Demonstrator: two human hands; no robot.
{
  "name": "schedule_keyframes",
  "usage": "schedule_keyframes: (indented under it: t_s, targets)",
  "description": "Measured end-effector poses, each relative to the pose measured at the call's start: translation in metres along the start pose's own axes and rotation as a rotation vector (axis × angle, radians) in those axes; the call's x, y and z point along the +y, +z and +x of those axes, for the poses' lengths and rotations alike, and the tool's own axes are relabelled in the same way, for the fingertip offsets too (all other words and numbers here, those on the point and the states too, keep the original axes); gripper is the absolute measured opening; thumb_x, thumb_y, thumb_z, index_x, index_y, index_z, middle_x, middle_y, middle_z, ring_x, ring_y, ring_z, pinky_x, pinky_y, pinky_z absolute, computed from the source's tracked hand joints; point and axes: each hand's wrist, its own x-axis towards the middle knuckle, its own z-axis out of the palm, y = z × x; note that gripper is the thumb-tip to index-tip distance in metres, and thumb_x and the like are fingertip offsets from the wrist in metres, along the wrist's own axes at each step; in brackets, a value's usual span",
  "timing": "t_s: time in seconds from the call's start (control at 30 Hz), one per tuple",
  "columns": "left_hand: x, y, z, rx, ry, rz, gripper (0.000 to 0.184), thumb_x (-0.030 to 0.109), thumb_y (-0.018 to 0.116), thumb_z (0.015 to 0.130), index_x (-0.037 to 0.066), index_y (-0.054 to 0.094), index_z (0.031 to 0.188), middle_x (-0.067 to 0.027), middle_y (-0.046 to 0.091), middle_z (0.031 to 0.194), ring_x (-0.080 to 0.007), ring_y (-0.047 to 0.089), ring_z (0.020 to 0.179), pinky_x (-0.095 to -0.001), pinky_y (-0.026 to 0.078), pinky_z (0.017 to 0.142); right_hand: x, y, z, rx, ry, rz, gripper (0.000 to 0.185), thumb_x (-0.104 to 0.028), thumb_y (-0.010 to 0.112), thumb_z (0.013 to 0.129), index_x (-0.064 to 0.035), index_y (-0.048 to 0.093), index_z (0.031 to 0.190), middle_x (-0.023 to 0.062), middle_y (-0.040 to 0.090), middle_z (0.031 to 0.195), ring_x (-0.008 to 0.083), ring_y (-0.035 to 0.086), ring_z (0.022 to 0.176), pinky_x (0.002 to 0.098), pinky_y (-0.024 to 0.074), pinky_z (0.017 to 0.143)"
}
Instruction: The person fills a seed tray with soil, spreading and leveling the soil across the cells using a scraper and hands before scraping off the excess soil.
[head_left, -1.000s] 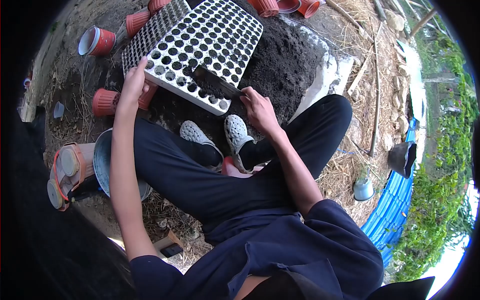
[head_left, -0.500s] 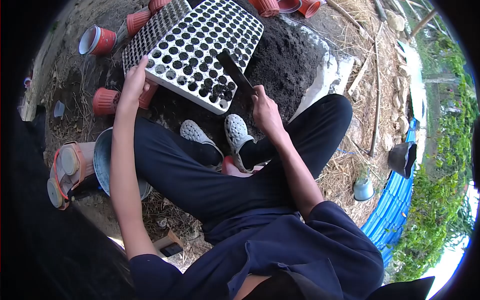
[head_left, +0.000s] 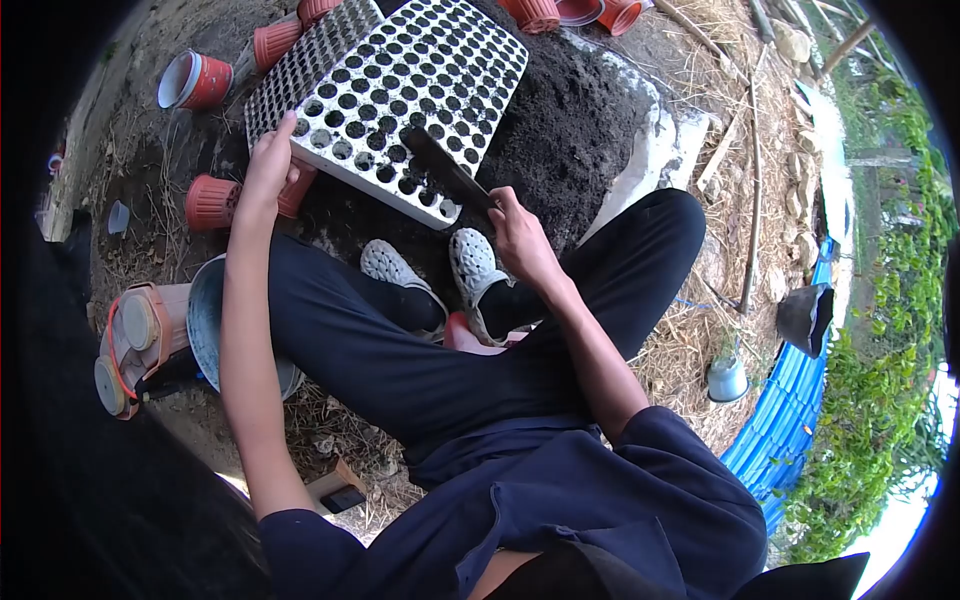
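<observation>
My left hand [head_left: 272,168] grips the near left corner of a white seedling tray [head_left: 380,176] with rows of round holes, its thumb on top. My right hand [head_left: 522,236] is closed around the end of a dark flat blade [head_left: 447,168], which lies slantwise over the tray's near right part. Dark soil sits in many holes, and loose crumbs are scattered on the surface. A heap of dark soil [head_left: 565,130] lies to the right of the tray. Under its left side is a second tray [head_left: 305,75] with smaller holes.
Red pots [head_left: 211,203] stand left of the trays, one of them a tipped red pot [head_left: 200,82]. Grey clogs [head_left: 473,262] are below the tray. A basin [head_left: 207,320] is beside my left knee. Straw and sticks [head_left: 752,200] cover the right side.
The blade first swung up and away from the tray's near edge, then came back down and left over it. My right hand moved with it; my left hand stayed in place.
</observation>
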Motion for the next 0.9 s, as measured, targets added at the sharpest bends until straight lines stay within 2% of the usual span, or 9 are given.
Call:
schedule_keyframes:
  t_s: [0.1, 0.2, 0.4, 0.57, 0.63, 0.67, 0.77, 0.87, 0.9]
  targets:
    - [-0.001, 0.000, 0.003, -0.011, 0.001, 0.006, 0.046, 0.046, 0.051, 0.103, 0.005, 0.068, 0.093, 0.0016, 0.065, 0.074, -0.0036, 0.053, 0.053, -0.0195, 0.034, 0.040, 0.002, 0.006, -0.005, 0.143, -0.273, -0.105, 0.022, -0.005, 0.050, 0.099, -0.0030, 0.047, 0.121, 0.0214, 0.058, 0.098, 0.0414, 0.058, 0.097, 0.0480, 0.0480, 0.084]
    - [-0.004, -0.001, 0.005, -0.009, -0.003, 0.007, 0.047, 0.046, 0.051, 0.103, 0.004, 0.068, 0.093, 0.0011, 0.066, 0.074, -0.0039, 0.054, 0.053, -0.0195, 0.034, 0.040, 0.001, 0.005, -0.004, 0.128, -0.373, -0.250, 0.022, -0.003, 0.050, 0.099, -0.0012, 0.047, 0.121, 0.0213, 0.059, 0.095, 0.0399, 0.058, 0.097, 0.0470, 0.0484, 0.085]
    - [-0.004, -0.001, 0.004, -0.017, 0.003, 0.004, 0.047, 0.046, 0.051, 0.103, 0.004, 0.069, 0.093, 0.0007, 0.066, 0.075, -0.0040, 0.054, 0.054, -0.0194, 0.034, 0.039, 0.004, 0.009, 0.002, 0.258, -0.197, -0.153, 0.023, -0.004, 0.050, 0.099, -0.0002, 0.047, 0.121, 0.0228, 0.062, 0.096, 0.0402, 0.060, 0.095, 0.0485, 0.0489, 0.084]
    - [0.003, 0.002, -0.003, -0.030, -0.002, 0.013, 0.048, 0.047, 0.051, 0.103, 0.003, 0.069, 0.094, 0.0007, 0.067, 0.076, -0.0042, 0.054, 0.054, -0.0195, 0.034, 0.039, 0.006, 0.000, 0.001, 0.151, -0.319, -0.179, 0.023, -0.006, 0.050, 0.099, -0.0023, 0.047, 0.121, 0.0245, 0.063, 0.100, 0.0430, 0.063, 0.095, 0.0495, 0.0506, 0.082]
    - [0.002, 0.002, -0.003, 0.012, 0.001, 0.026, 0.049, 0.047, 0.052, 0.103, 0.002, 0.069, 0.093, 0.0002, 0.066, 0.076, -0.0049, 0.053, 0.054, -0.0196, 0.034, 0.040, 0.005, -0.003, 0.005, 0.130, -0.130, -0.158, 0.023, -0.008, 0.050, 0.100, -0.0027, 0.046, 0.122, 0.0256, 0.064, 0.099, 0.0452, 0.064, 0.091, 0.0512, 0.0512, 0.079]
    - [0.002, 0.001, -0.001, 0.015, 0.002, 0.027, 0.049, 0.047, 0.052, 0.103, 0.002, 0.069, 0.093, 0.0002, 0.066, 0.076, -0.0049, 0.053, 0.054, -0.0196, 0.034, 0.040, 0.014, 0.000, 0.012, 0.233, -0.113, -0.152, 0.025, -0.012, 0.050, 0.103, -0.0030, 0.042, 0.125, 0.0254, 0.067, 0.089, 0.0438, 0.067, 0.079, 0.0475, 0.0529, 0.070]
    - [-0.004, 0.002, 0.006, 0.043, 0.001, 0.022, 0.048, 0.047, 0.053, 0.102, 0.002, 0.068, 0.091, -0.0005, 0.064, 0.076, -0.0049, 0.052, 0.054, -0.0200, 0.035, 0.040, 0.023, -0.006, 0.034, 0.381, 0.208, 0.285, 0.025, -0.013, 0.045, 0.105, -0.0007, 0.039, 0.126, 0.0172, 0.069, 0.087, 0.0219, 0.070, 0.066, 0.0356, 0.0556, 0.060]
    - [-0.010, -0.001, 0.013, 0.065, 0.021, 0.006, 0.048, 0.046, 0.055, 0.101, 0.001, 0.066, 0.093, -0.0011, 0.063, 0.076, -0.0055, 0.051, 0.053, -0.0207, 0.036, 0.041, 0.042, -0.011, 0.063, 0.495, 0.534, 0.951, 0.022, -0.011, 0.039, 0.106, 0.0003, 0.038, 0.125, 0.0206, 0.063, 0.097, 0.0294, 0.069, 0.071, 0.0418, 0.0606, 0.060]
    - [-0.014, -0.003, 0.016, 0.059, 0.024, 0.010, 0.048, 0.047, 0.056, 0.101, 0.000, 0.065, 0.095, -0.0014, 0.063, 0.076, -0.0059, 0.051, 0.053, -0.0211, 0.036, 0.041, 0.053, -0.007, 0.072, 0.518, 0.588, 1.045, 0.024, -0.010, 0.034, 0.105, 0.0037, 0.040, 0.123, 0.0242, 0.059, 0.101, 0.0336, 0.068, 0.074, 0.0492, 0.0615, 0.060]
